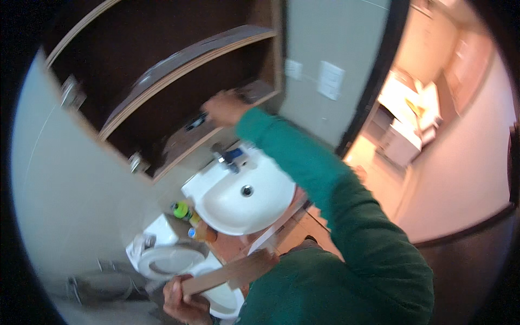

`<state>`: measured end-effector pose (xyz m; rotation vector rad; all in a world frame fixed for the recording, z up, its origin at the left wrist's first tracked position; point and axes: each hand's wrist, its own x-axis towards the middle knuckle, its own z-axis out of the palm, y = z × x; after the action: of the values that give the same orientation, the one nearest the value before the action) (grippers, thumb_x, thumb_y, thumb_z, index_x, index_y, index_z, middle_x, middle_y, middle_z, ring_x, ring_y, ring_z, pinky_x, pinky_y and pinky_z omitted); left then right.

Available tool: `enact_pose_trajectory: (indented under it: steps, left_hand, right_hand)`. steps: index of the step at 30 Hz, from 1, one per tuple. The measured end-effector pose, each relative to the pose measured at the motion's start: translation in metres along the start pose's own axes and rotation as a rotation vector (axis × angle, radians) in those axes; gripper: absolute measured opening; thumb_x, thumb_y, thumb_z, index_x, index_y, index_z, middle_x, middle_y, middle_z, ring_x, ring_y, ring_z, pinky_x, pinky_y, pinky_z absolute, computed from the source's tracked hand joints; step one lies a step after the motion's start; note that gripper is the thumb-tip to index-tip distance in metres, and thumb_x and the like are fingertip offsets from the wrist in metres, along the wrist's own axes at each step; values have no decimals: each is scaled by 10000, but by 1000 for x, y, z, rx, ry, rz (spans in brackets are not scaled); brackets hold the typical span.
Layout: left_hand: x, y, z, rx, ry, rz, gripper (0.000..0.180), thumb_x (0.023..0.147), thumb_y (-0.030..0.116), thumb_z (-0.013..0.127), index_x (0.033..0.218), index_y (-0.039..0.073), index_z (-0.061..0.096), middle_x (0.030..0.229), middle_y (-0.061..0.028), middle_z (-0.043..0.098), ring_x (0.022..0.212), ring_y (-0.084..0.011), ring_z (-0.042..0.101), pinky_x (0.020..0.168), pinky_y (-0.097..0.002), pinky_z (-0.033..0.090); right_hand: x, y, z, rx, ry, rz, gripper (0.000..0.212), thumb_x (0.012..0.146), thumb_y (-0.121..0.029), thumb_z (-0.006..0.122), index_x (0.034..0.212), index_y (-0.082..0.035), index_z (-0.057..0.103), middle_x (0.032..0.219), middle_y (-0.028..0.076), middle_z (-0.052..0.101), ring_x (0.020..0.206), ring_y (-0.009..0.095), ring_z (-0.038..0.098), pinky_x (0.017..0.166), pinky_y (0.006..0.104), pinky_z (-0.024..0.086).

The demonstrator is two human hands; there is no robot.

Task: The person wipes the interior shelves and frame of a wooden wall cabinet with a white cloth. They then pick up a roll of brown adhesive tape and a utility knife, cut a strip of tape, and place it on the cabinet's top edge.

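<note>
My right hand (226, 108) reaches into the lower compartment of the open wall cabinet (187, 73). Its fingers are curled, and what they hold, if anything, is hidden. Right by the fingertips is a small dark object (196, 122) with a pale patch, too small to name; whether it is gripped I cannot make out. Low in view, my left hand (181, 300) is closed round one end of a flat brown board (227, 274), like wood, held in front of my body above the toilet.
Below the cabinet is a white sink (249, 195) with a faucet (226, 157). Beside it stand a green-capped bottle (183, 210) and an orange bottle (203, 234). The toilet (172, 261) is at lower left. A doorway on the right shows a lit room with white furniture (402, 142).
</note>
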<state>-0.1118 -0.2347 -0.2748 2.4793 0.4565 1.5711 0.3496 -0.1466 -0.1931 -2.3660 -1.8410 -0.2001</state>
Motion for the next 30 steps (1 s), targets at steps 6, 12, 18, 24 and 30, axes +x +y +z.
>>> enact_pose_trajectory:
  steps: [6,12,18,24,30]
  left_hand:
    - [2,-2,-18,125,-252,-30,427,1064,244,591,1340,-62,481,1172,-200,642,891,-311,685,897,-462,580]
    - [20,-23,16,-103,-252,200,662,1065,355,573,1520,1,248,1132,-187,676,906,-356,697,926,-496,575]
    - [33,12,94,-514,-211,78,307,1087,299,505,1302,81,500,979,-205,703,853,-309,715,749,-400,575]
    - [80,83,171,-729,-710,241,260,1070,305,563,1270,139,545,1005,-183,737,892,-303,727,805,-425,590]
    - [90,191,285,-1054,-752,401,200,1000,111,644,1197,78,655,1060,-151,735,899,-277,745,711,-403,631]
  right_hand:
    - [1,1,28,82,244,23,287,886,-99,681,1163,-27,700,1268,297,585,1219,460,579,1073,565,459]
    - [-111,-13,16,626,603,-33,387,922,-67,683,1240,-28,467,1093,256,595,1032,418,645,916,460,529]
    - [-313,2,-9,1316,326,370,466,956,-207,729,1318,-25,500,1128,154,651,939,222,694,766,374,569]
    - [-508,64,-21,1324,1175,820,559,1090,-398,497,1484,-2,480,1028,68,634,757,103,577,626,269,525]
    - [-670,148,-21,1131,1428,892,564,1070,-263,584,1520,26,402,1332,162,606,980,163,615,842,321,550]
